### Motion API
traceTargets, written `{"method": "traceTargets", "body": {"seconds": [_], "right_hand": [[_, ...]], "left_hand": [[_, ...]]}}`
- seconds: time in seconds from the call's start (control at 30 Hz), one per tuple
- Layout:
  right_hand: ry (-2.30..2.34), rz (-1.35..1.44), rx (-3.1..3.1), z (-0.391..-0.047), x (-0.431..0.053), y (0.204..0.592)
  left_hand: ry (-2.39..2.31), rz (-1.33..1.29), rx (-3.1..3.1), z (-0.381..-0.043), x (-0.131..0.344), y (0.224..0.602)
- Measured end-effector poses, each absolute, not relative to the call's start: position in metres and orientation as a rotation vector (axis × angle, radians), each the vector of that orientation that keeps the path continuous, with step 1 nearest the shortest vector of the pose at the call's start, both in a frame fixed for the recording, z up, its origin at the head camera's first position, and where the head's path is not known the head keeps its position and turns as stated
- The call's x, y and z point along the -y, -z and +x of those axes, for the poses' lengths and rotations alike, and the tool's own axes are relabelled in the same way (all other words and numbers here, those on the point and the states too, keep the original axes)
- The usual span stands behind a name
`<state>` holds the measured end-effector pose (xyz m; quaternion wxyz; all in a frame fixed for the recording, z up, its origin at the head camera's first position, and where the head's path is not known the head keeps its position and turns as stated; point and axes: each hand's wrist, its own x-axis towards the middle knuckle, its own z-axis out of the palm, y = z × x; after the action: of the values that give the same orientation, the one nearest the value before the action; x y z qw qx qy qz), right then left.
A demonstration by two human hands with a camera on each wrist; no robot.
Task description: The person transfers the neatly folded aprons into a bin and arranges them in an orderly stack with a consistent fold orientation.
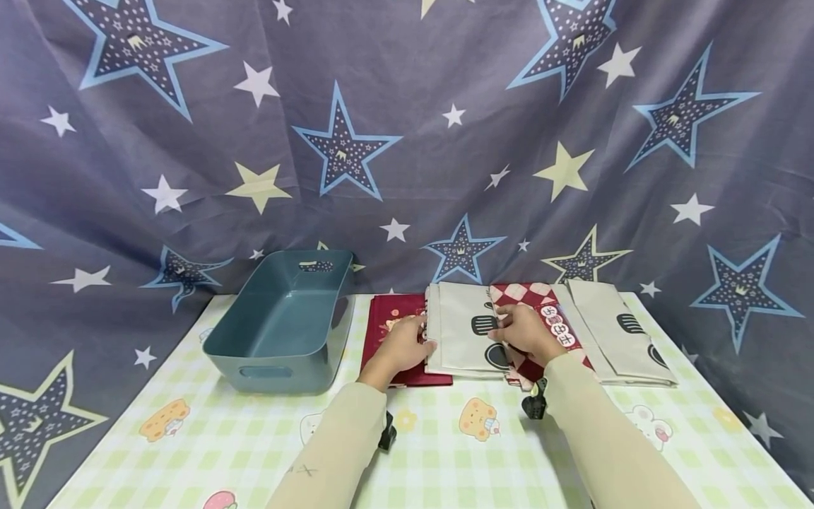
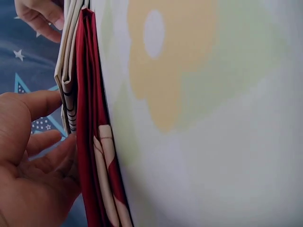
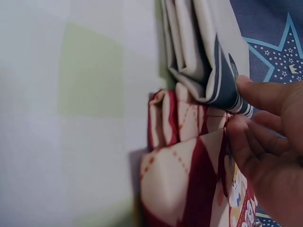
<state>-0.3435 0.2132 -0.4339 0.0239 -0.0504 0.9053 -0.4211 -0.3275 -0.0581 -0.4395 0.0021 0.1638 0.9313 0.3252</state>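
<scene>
A folded cream cloth (image 1: 454, 329) printed with dark kitchen utensils lies between my two hands. My left hand (image 1: 400, 346) pinches its left edge, thumb on top and fingers at the side. At the opposite edge, my right hand (image 1: 526, 331) pinches the fold between thumb and fingers, as the dark printed fold (image 3: 225, 78) in the right wrist view shows. Under the cream cloth's left side is a folded dark red cloth (image 1: 376, 329). A red-and-pink diamond-patterned cloth (image 1: 562, 332) lies along its right side, partly behind my right hand.
Another folded cream cloth (image 1: 610, 332) with utensil prints lies at the far right of the row. A blue-grey plastic bin (image 1: 267, 382) with handle slots stands to the left. The table's checked cover (image 1: 439, 459) extends in front; a starry curtain (image 1: 407, 170) hangs behind.
</scene>
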Motion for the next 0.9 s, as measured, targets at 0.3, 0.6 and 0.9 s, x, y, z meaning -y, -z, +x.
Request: {"method": "traceTargets", "body": {"seconds": [0.3,0.6,0.9], "right_hand": [[1.55,0.119,-2.565,-0.348,-0.211,0.433],[1.769,0.217,-2.312,-0.35,-0.208,0.431],[1.795,0.216,-2.239,-0.351,-0.202,0.426]], "left_hand": [[-1.529,0.199,-2.629,-0.333,0.053,0.443],[-1.904,-0.071,-2.259,-0.334,0.051,0.444],[-1.958,-0.083,-2.206,-0.334,0.05,0.444]]}}
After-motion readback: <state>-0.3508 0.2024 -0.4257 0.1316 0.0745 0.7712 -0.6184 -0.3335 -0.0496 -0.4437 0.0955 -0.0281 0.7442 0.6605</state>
